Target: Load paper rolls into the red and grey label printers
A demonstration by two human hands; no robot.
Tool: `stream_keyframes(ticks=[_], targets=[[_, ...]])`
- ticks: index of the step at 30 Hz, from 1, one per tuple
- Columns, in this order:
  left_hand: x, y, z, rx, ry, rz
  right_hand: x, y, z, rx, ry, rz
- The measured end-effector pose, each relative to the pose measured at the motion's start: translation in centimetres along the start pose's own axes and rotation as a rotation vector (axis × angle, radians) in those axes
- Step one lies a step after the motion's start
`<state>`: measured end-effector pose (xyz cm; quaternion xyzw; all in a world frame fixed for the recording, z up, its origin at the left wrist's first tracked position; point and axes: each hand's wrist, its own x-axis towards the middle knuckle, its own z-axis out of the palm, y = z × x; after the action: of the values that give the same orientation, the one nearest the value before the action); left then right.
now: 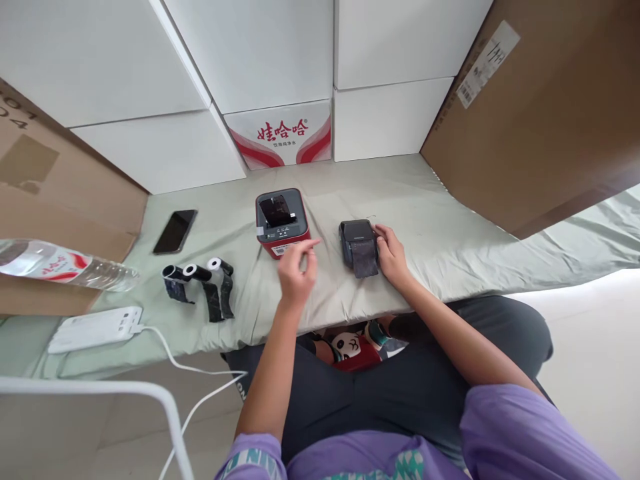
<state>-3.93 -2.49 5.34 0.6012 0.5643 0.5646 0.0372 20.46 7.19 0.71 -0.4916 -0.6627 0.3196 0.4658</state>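
Black plastic is what the right hand [391, 257] rests on: a small dark printer [358, 241] that stands on the grey-green cloth [450, 233] of the tabletop, a little right of the middle and nearer the front edge than the back edge; the fingers lie curled against the printer's right side, closed on it, and a strip of dark paper [365, 260] hangs out of its front face toward the person; the long axis of this strip runs from the back edge to the front edge.

Left of it, well within reach, stands a red printer [281, 223] with a dark top; the left hand [296, 270] hovers in the air just in front of it, holding nothing, the fingers loosely bent with the forefinger stretched out toward the right; so the red printer lies just behind the left fingers, while the dark printer lies to their right, already under the other hand.

Toward the left front corner lie three small rolls [200, 280] with dark paper, a white power bank [95, 328] with its cable, a black phone [175, 231] and a water bottle [60, 265] on its side.
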Motion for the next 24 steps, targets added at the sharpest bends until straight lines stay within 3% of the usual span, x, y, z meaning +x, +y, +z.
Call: stream_keyframes(ticks=[3,4,6,8,11,19,21,24], targets=[[3.4,-2.0,-4.2,0.049,0.346,-0.205,0.1,0.1,0.1,0.012,0.005,0.003],[4.6,-3.1,-5.3,0.004,0.387,-0.320,0.1,0.1,0.1,0.018,0.008,0.002],[6.7,-5.2,-7.0,-0.124,0.348,-0.582,0.1,0.0,0.2,0.034,0.016,0.007],[8.0,-6.7,-7.9,-0.251,0.206,-0.799,0.2,0.0,0.2,0.045,0.020,0.016],[8.4,-7.6,-8.0,-0.388,0.103,-0.971,0.2,0.0,0.2,0.054,0.013,0.028],[8.4,-7.8,-7.7,-0.444,0.077,-1.058,0.2,0.3,0.2,0.034,0.012,0.013],[8.6,-7.9,-8.0,-0.403,0.034,-1.026,0.2,0.5,0.3,0.034,0.017,0.008],[9.7,-8.0,-8.8,-0.269,-0.057,-0.856,0.3,0.6,0.3,0.038,0.018,0.002]])
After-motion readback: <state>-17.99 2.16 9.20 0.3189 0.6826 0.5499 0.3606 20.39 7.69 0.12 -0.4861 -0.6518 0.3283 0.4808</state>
